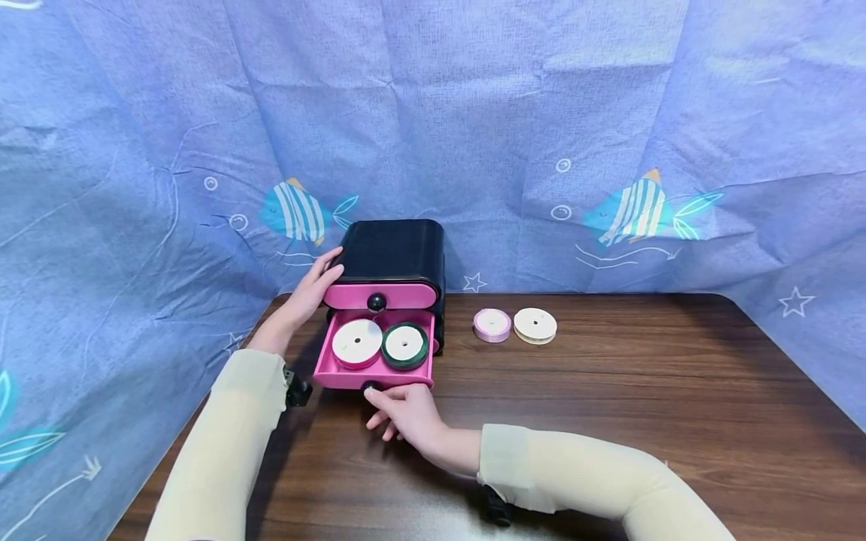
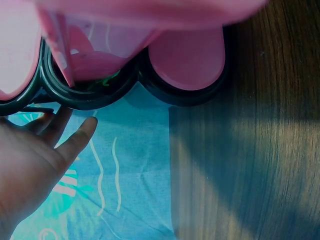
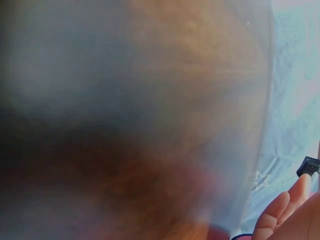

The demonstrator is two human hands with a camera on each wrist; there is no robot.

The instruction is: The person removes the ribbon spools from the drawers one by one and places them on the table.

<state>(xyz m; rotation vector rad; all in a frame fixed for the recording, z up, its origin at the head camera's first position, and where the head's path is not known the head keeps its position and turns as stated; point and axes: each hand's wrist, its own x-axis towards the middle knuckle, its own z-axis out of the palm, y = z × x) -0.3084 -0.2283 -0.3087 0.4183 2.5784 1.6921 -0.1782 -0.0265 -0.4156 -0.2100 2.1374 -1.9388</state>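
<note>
A small black drawer cabinet (image 1: 395, 252) with pink drawer fronts stands at the back of the table. Its middle drawer (image 1: 373, 382) is pulled out. Inside lie a pink-edged ribbon spool (image 1: 356, 342) and a dark green ribbon spool (image 1: 405, 346), side by side with white faces up. My left hand (image 1: 307, 297) rests against the cabinet's left side with fingers extended; the left wrist view shows the hand (image 2: 37, 160) at its edge. With thumb and finger, my right hand (image 1: 409, 413) pinches the black knob (image 1: 370, 386) of the pulled-out drawer.
Right of the cabinet, a lilac ribbon spool (image 1: 492, 324) and a cream ribbon spool (image 1: 535, 325) lie on the wooden table (image 1: 609, 391). A blue fish-print cloth (image 1: 473, 135) hangs behind. The top drawer (image 1: 399, 295) is closed. Most of the right wrist view is blurred.
</note>
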